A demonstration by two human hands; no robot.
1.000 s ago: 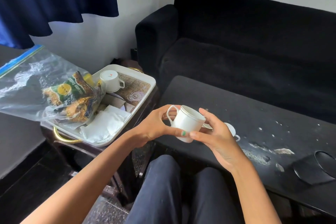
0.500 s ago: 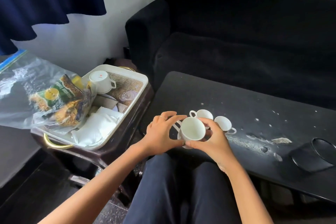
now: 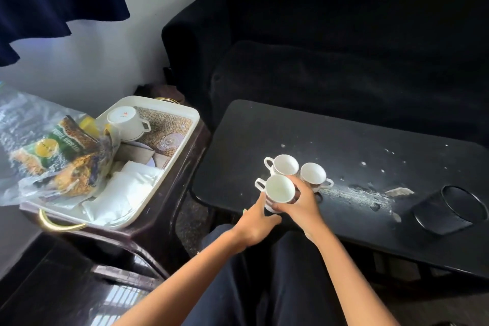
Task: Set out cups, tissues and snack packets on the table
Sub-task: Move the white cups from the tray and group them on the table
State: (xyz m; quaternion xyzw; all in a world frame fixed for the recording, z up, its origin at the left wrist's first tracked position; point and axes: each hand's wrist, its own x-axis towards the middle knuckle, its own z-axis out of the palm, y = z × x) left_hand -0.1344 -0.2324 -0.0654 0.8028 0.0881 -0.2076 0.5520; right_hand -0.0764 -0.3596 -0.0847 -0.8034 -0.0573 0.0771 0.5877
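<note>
A second ago we held the cup (image 3: 279, 190) up in the air between both hands; now it has come down to the desk (image 3: 330, 140) edge nearest us, upright, handle pointing toward our left. Our right hand (image 3: 301, 206) wraps its fingers around the cup's side, while our left hand (image 3: 258, 221) lies with fingers stretched along the base, touching but not clasping it. Whether the base already sits on the desk we cannot quite tell, since our fingers cover it.

Just beyond our right hand stand two more cups (image 3: 299, 171), touching each other, so this makes a third in a tight cluster. That leaves one cup upside down (image 3: 127, 123) in the tray (image 3: 185, 111), well off to the left of our left hand, together with the tissues (image 3: 124, 190) and the snack packets (image 3: 58, 156) in their clear bag. We judge the cups nearly done and the rest untouched.
</note>
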